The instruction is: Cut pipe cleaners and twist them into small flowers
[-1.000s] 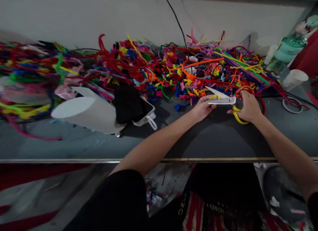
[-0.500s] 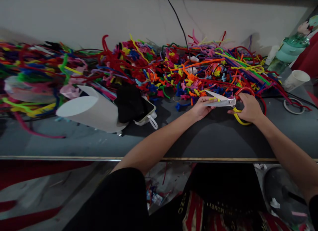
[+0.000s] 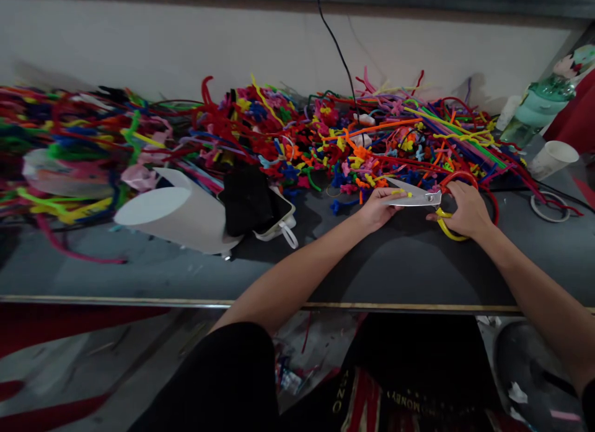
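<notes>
My right hand (image 3: 468,212) is closed around the handles of a large pair of scissors (image 3: 421,199), one loop red and the other yellow. The silver blades stand apart and point left, toward my left hand (image 3: 377,210). Between the fingertips of that hand is a short yellow pipe cleaner piece (image 3: 398,192), with its tip lying between the blades. The lower blade passes in front of the left fingers and partly hides them. Just beyond both hands spreads a pile of coloured pipe cleaners (image 3: 334,141), many of them twisted into small shapes.
To the left lie a white paper roll (image 3: 186,224), a black phone-like object (image 3: 248,202) and a white strapped device (image 3: 281,224). On the right are a green bottle (image 3: 534,110), a paper cup (image 3: 553,158) and a roll of tape (image 3: 550,207). A black cable (image 3: 341,54) hangs down the wall.
The whole view has shifted, so everything sits slightly lower in the picture. Both hands keep nearly the same pose, and the blades remain apart around the yellow pipe cleaner piece.
</notes>
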Demonstrator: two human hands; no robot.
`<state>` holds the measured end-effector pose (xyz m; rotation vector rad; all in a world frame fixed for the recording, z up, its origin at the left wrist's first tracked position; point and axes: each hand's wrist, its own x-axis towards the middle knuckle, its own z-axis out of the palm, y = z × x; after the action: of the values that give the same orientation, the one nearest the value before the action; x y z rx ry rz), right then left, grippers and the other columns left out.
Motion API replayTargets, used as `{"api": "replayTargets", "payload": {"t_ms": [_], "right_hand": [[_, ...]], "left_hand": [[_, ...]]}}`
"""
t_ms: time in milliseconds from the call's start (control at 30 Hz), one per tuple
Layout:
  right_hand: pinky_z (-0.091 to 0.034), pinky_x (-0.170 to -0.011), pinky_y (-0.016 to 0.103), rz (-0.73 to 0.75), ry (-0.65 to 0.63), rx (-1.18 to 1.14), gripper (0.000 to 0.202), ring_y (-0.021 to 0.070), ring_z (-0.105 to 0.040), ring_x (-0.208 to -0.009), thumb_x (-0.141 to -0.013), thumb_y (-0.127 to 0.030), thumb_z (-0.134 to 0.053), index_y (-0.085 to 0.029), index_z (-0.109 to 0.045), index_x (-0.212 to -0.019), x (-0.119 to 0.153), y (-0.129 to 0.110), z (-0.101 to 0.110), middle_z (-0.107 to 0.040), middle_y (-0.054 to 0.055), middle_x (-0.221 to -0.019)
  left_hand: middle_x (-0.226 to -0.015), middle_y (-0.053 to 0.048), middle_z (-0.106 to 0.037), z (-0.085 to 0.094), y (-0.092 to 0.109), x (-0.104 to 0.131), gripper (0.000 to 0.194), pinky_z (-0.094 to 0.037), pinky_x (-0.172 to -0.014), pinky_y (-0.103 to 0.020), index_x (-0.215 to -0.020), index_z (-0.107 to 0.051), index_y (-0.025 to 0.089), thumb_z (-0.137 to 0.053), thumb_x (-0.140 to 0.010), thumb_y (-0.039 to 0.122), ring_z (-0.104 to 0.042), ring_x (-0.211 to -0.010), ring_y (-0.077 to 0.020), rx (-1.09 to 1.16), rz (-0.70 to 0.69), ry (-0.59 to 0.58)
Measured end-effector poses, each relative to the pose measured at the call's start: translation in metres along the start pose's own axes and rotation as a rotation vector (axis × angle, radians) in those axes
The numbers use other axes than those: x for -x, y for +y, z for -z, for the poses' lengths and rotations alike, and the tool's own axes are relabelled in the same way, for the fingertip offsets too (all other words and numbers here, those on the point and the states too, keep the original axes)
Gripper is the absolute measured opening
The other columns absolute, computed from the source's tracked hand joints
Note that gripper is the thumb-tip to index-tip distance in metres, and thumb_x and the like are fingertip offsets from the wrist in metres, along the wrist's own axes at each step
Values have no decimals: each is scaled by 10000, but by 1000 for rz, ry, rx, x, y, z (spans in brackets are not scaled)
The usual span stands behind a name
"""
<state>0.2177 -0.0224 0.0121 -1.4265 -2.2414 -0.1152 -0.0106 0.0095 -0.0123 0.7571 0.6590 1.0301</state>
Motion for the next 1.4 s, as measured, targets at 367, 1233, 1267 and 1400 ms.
{"api": "replayTargets", "payload": {"t_ms": [367,1233,1267,1400], "right_hand": [[-458,-885,483,10,63,-4,820,372,-580,-1058,-716,-708,-632,-136,-536,-1296,2,0,-2,-620,181,-1102],[-452,-757,439,-39,-15,-3,687,337,-609,-886,-680,-726,-650,-165,-606,-1074,-1,0,0,-633,146,-962],[-449,-762,443,-34,-14,-2,694,340,-605,-899,-685,-727,-644,-167,-598,-1092,-1,1,0,-627,146,-971],[-443,-796,451,-15,3,-12,706,344,-595,-943,-703,-729,-627,-183,-576,-1149,-1,2,-1,-618,137,-991]], "left_hand": [[-522,30,-584,-4,2,1,131,-338,-457,-162,-610,-702,129,-793,-694,169,-443,-427,-16,-7,10,-54],[-365,73,-366,-11,8,4,277,-257,-424,-177,-490,-606,126,-750,-727,136,-313,-356,-16,-28,-21,20],[-370,68,-386,-10,7,3,249,-256,-421,-176,-507,-623,125,-745,-725,129,-319,-356,-16,-24,-17,30],[-393,56,-434,-9,5,2,198,-259,-413,-169,-551,-646,115,-729,-731,116,-327,-358,-15,-16,32,37]]}}
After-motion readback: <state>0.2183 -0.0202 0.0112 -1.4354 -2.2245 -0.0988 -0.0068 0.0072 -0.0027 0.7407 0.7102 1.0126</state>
